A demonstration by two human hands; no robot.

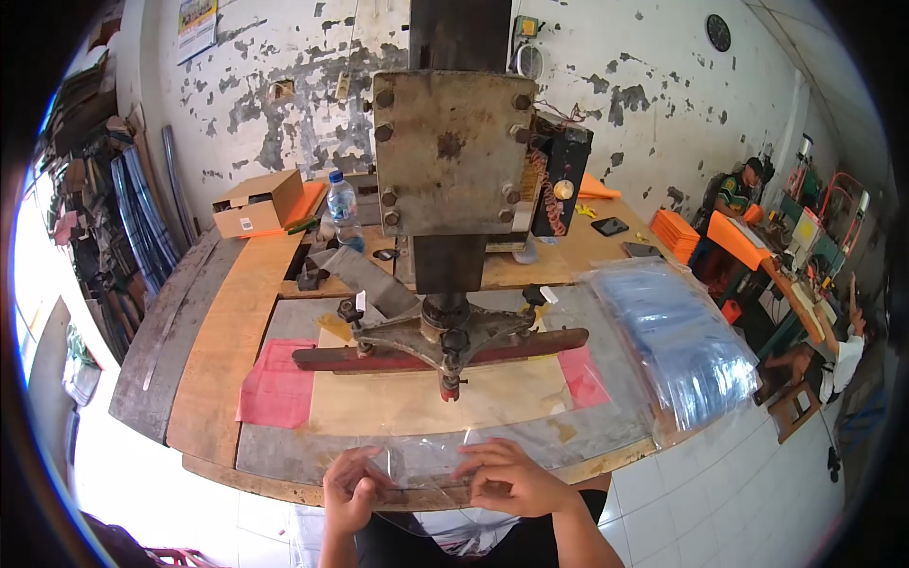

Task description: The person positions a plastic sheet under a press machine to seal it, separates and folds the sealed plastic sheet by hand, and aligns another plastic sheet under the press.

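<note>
A clear plastic sheet [423, 456] spans the front edge of the machine table, between my two hands. My left hand [350, 488] is closed on its left part, with thumb and fingers bent around the film. On the other side my right hand [516, 478] pinches the sheet, its fingers curled. Just beyond them lies a pale yellowish board [436, 409] with pink sheets [276, 383] at its ends. Above the board hangs the press head [451, 343] with a long dark red bar [507, 351]. The sheet's exact outline is hard to make out.
A stack of clear bluish plastic sheets [677, 336] lies at the right. A cardboard box [258, 202] and a water bottle [342, 201] stand at the back left. A phone [609, 226] rests behind. Two other people work at the far right, near orange sheets [737, 240].
</note>
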